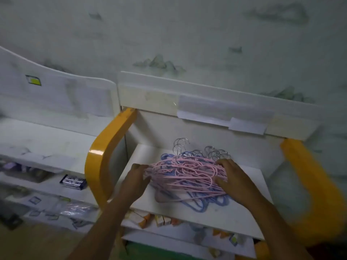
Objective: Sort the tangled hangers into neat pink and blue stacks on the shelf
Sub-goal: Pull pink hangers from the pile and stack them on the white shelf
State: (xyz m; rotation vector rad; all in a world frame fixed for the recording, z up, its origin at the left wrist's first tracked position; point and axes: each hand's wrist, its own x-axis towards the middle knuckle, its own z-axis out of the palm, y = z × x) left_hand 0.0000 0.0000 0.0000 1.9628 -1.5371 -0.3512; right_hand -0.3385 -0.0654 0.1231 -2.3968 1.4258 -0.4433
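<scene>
A tangled heap of hangers lies on the white shelf (pixel 187 214). Pink hangers (pixel 184 173) sit on top and blue hangers (pixel 204 203) show underneath and at the front right. Their metal hooks (pixel 180 145) stick up toward the back. My left hand (pixel 137 177) is at the heap's left end, fingers curled round the ends of the pink hangers. My right hand (pixel 232 177) is on the heap's right side, fingers and thumb curled over the pink wires.
Yellow curved side rails stand at the left (pixel 101 158) and right (pixel 308 177) of the shelf. A lower shelf (pixel 169 220) holds small boxes. Another white shelf unit (pixel 47 139) with packets stands to the left. A patterned wall is behind.
</scene>
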